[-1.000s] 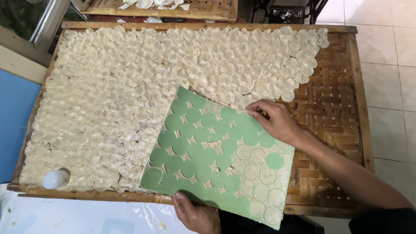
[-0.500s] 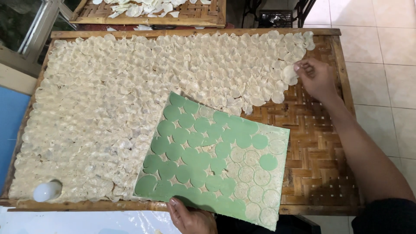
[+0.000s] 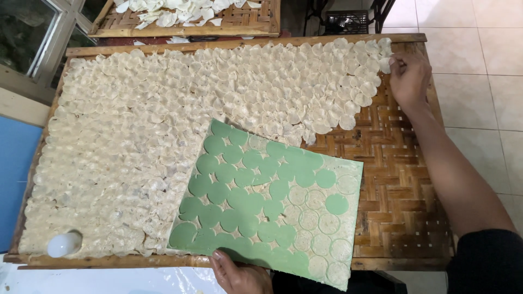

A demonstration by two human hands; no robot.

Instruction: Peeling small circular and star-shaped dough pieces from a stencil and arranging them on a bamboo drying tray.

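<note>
Right hand (image 3: 409,76) now up at the far right corner of the woven bamboo tray (image 3: 403,179), fingers pinched on a pale round wafer (image 3: 385,64) at the edge of the top row; half a second ago it was lower down along the right edge of the wafer field, and a second ago it sat on the green board near its top corner, so the arm has stretched out and away. Left hand (image 3: 238,275) at the near edge, thumb on top, gripping the bottom edge of the green board (image 3: 256,201), same grasp as in both earlier frames. Board lies tilted over the near middle of the tray, far corner tucked against the wafers, its position on the tray the same. Board surface mostly bare green circles with thin dough webbing between; a patch of uncollected pale discs (image 3: 321,223) remains along its right and lower right side, roughly same count as before. Big layer of overlapping wafers (image 3: 163,141) covers the left and far part of the tray, bare weave showing at right. White bulb-like round object (image 3: 64,244) sits at the near left corner among the wafers, not moved. Second tray (image 3: 256,16) with loose white pieces beyond the far edge, more of it in view than earlier since the camera tipped up.
</note>
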